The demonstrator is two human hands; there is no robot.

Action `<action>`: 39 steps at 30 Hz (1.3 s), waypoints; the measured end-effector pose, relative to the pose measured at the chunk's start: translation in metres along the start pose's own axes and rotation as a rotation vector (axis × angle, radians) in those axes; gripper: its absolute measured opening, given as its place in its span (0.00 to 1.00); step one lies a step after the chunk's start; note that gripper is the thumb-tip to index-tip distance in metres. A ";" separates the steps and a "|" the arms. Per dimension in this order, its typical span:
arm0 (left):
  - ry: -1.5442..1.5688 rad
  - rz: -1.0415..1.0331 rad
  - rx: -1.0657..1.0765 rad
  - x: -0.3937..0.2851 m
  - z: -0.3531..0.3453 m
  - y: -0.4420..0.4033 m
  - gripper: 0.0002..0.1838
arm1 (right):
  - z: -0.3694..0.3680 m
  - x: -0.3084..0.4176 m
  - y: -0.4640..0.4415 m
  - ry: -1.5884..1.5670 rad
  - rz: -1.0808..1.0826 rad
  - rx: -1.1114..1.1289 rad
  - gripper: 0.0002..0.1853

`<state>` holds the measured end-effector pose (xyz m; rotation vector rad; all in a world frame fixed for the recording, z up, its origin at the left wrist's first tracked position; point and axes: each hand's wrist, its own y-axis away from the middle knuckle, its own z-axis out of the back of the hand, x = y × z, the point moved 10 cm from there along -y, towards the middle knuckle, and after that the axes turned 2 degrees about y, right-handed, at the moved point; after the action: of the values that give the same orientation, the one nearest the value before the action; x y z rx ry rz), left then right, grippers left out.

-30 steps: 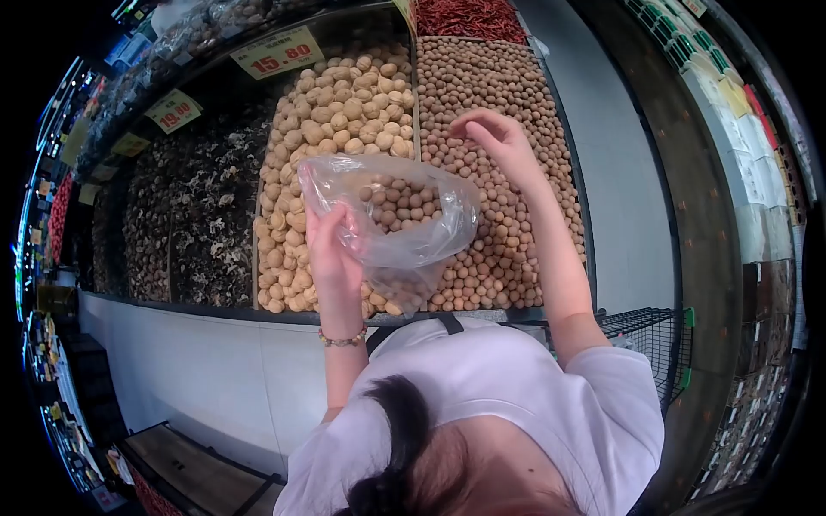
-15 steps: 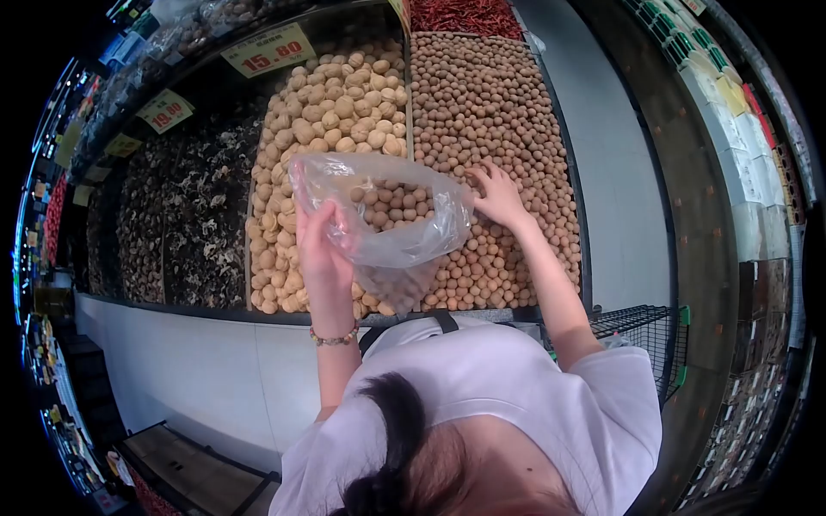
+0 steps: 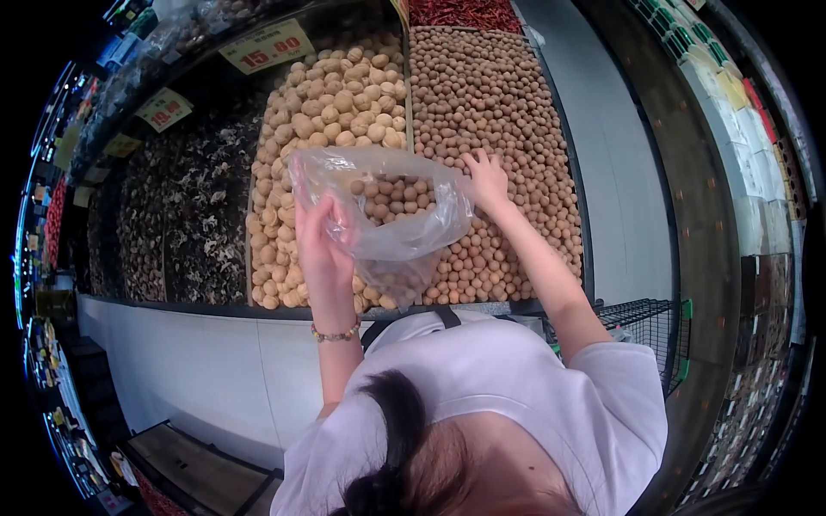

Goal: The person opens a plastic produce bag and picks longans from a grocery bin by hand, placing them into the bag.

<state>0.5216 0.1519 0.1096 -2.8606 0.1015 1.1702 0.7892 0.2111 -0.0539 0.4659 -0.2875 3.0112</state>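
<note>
A clear plastic bag (image 3: 404, 248) with its mouth wide hangs from my left hand (image 3: 323, 236), whose fingers and thumb pinch the left rim. Several brown round dried fruits, which look like dried longans (image 3: 396, 206), show inside it. Just right of the bag's rim, my right hand (image 3: 489, 182) rests over the bin of loose dried longans (image 3: 482, 95). Its fingers are slightly bent and apart, with nothing visible in them; the fingertips partly hide against the fruit. Pale walnuts (image 3: 344, 99) fill the neighbouring bin, behind and left of the bag.
Dark dried goods (image 3: 206, 198) fill bins at the left. Dried red chilies (image 3: 465, 15) lie at the far end. A price sign (image 3: 268, 46) stands over the walnuts. A wire shopping cart (image 3: 645, 327) is at my right, beside the grey ledge (image 3: 624, 189).
My right hand has shifted slightly left and up toward the bag's rim, and its fingers have drawn closer together. My left hand keeps its hold on the bag.
</note>
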 end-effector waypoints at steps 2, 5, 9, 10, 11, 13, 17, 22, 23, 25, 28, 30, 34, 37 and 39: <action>0.005 0.012 -0.025 0.001 0.005 0.001 0.35 | 0.001 0.000 -0.002 -0.025 -0.005 -0.006 0.26; 0.006 0.015 -0.048 0.000 0.008 0.002 0.35 | 0.000 -0.006 -0.003 -0.039 0.039 -0.063 0.22; -0.002 0.016 -0.010 0.000 0.006 0.002 0.35 | 0.006 -0.005 -0.002 -0.068 0.043 -0.124 0.19; -0.006 0.012 -0.015 0.000 0.007 0.002 0.35 | 0.008 -0.004 -0.002 -0.071 0.042 -0.133 0.18; -0.011 0.008 -0.020 0.000 0.007 0.002 0.35 | 0.008 -0.004 -0.001 -0.086 0.045 -0.133 0.18; -0.012 0.006 -0.038 0.000 0.008 0.002 0.35 | 0.008 -0.006 -0.002 -0.115 0.054 -0.134 0.16; -0.005 0.016 -0.028 0.000 0.008 0.002 0.35 | 0.008 -0.012 -0.003 -0.259 0.056 -0.173 0.13; 0.024 0.045 -0.055 0.001 0.004 0.004 0.34 | 0.029 -0.022 -0.003 -0.470 0.008 -0.335 0.10; 0.030 0.054 -0.088 0.001 0.005 0.005 0.34 | 0.035 -0.022 -0.005 -0.495 0.009 -0.367 0.09; 0.003 0.023 -0.071 0.001 0.007 0.004 0.33 | 0.056 -0.016 -0.008 -0.550 0.012 -0.425 0.08; -0.003 0.013 -0.077 0.000 0.009 0.005 0.33 | 0.109 0.004 -0.018 -0.670 0.024 -0.502 0.07; -0.004 0.021 -0.085 0.001 0.007 0.005 0.31 | 0.131 0.013 -0.027 -0.930 -0.027 -0.484 0.07; -0.012 0.033 -0.068 0.001 -0.002 0.006 0.27 | 0.203 0.095 -0.008 -1.203 0.145 -0.384 0.05; -0.028 0.033 -0.054 0.005 -0.004 0.005 0.27 | 0.186 0.172 0.009 -0.985 0.427 -0.065 0.10; -0.025 0.035 -0.022 0.005 -0.006 0.006 0.27 | 0.134 0.197 0.018 -0.722 0.515 0.146 0.15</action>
<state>0.5290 0.1451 0.1099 -2.8740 0.1395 1.2205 0.6388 0.1772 0.1286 1.7341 -0.2540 3.2025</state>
